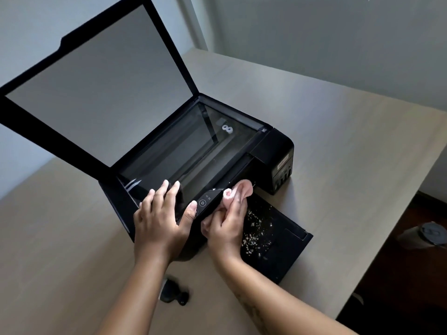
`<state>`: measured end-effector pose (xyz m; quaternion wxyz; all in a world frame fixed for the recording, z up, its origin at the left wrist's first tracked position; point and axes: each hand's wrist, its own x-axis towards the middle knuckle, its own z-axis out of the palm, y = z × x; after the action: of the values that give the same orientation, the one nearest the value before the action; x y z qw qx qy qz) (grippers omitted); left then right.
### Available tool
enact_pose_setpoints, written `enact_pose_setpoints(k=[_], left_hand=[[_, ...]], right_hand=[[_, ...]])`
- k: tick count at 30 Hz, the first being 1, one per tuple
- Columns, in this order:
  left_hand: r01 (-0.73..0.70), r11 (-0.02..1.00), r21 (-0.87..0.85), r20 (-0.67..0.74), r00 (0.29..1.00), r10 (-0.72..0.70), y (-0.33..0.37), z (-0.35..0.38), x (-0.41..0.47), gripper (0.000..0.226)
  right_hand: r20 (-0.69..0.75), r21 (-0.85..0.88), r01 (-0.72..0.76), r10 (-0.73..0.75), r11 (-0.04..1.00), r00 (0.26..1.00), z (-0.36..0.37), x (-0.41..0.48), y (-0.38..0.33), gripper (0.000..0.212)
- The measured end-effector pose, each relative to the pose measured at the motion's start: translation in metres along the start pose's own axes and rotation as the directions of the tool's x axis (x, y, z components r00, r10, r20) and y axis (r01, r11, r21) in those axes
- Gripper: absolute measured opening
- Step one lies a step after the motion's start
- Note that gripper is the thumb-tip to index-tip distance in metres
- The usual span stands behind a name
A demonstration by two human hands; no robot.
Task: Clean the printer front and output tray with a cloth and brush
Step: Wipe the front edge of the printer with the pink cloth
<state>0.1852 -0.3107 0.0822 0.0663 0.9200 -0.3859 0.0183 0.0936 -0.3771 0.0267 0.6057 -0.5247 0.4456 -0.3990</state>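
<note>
The right hand [226,226] is gripping a bunched pale pink cloth [235,193], pressing it against the black plastic printer's [273,151] front just above the crumb-speckled black output tray [278,240]. The left hand [160,216] is lying flat and unclenched on the printer's top edge.

Dim, soft daylight; faint glare on scanner glass [193,151]; wide-angle bending at edges; slight overall softness.

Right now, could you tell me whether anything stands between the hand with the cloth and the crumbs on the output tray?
Nothing visible does. The right hand holds the pink cloth against the printer front, directly above the output tray; the white crumbs lie uncovered just beside it.
</note>
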Motion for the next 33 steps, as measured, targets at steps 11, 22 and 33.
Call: enact_pose_setpoints(k=[11, 22, 33], left_hand=[[-0.003, 1.0, -0.005, -0.003, 1.0, 0.003, -0.001, 0.0, -0.002, 0.076], [-0.022, 1.0, -0.018, -0.005, 1.0, 0.022, -0.001, -0.003, -0.001, 0.075], [-0.03, 0.999, -0.031, 0.001, 1.0, 0.03, -0.001, -0.002, 0.001, 0.075]], right_hand=[[0.018, 0.052, 0.077, -0.078, 0.996, 0.997, 0.012, -0.028, -0.003, 0.053], [0.207, -0.185, 0.192, -0.153, 0.964, 0.966, 0.012, -0.041, 0.005, 0.071], [0.142, -0.077, 0.187, -0.175, 0.979, 0.974, 0.013, -0.029, 0.002, 0.06]])
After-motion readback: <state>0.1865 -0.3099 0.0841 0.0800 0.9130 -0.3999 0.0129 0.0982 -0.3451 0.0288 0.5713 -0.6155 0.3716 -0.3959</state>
